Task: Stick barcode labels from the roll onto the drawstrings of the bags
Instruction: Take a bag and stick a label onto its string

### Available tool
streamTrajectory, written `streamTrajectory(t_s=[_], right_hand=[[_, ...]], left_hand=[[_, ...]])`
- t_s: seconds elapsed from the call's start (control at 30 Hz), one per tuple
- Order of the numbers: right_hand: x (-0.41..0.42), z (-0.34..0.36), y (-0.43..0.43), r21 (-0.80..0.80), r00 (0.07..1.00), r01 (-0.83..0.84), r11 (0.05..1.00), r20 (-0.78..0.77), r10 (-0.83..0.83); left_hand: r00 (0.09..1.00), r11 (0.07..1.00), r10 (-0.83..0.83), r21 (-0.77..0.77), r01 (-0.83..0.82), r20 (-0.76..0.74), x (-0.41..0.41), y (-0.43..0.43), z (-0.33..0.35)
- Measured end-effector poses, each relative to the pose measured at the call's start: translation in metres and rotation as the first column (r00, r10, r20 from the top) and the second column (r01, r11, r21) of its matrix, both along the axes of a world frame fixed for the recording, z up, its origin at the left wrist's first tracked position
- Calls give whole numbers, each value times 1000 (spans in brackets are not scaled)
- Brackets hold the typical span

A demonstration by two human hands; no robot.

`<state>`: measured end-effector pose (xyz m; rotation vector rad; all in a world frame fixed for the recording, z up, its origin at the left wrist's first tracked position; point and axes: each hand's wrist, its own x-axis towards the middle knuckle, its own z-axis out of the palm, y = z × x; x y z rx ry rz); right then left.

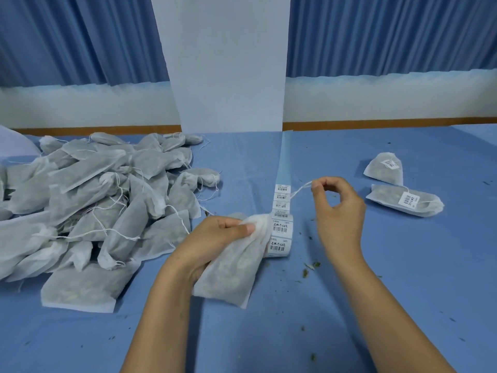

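Your left hand (215,238) grips the gathered neck of the bag (231,267), just left of the label roll (281,232). Your right hand (336,208), just right of the roll, pinches the drawstring (300,191) taut. Pull harder and the thin string could slip free or cinch the neck too tight. Beyond the roll, its strip (285,162) trails away; the string may snag an exposed label. Unlabelled bags (102,203) lie piled far left of the roll.
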<state>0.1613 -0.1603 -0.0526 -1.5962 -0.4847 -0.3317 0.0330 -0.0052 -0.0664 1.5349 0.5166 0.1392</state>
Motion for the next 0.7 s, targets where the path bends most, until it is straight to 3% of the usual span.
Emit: streamTrajectory(t_s=[0.13,0.23,0.3,0.37,0.47,0.57,0.7], right_hand=[[-27,3,7,12,941,-42,999,335,36],[-43,-2,17,-136,741,-110,985,649,172],[-48,-7,23,-253,643,-116,961,718,267],[-49,-13,27,-343,645,-133,930,682,344],[-47,-19,28,-431,767,-283,857,435,472],[-48,-20,27,-345,819,-456,820,197,539],[-45,-16,25,-211,858,-485,849,75,508]], left_hand=[[975,971,219,88,-221,30,5,-4,4],[942,931,321,153,-332,97,5,-6,8],[916,916,376,98,-390,139,5,-6,11],[883,893,438,29,-449,170,4,-6,14],[859,884,468,-100,-458,208,3,-4,15],[839,874,483,-194,-445,250,3,-5,16],[831,942,317,-52,-331,457,7,-10,15]])
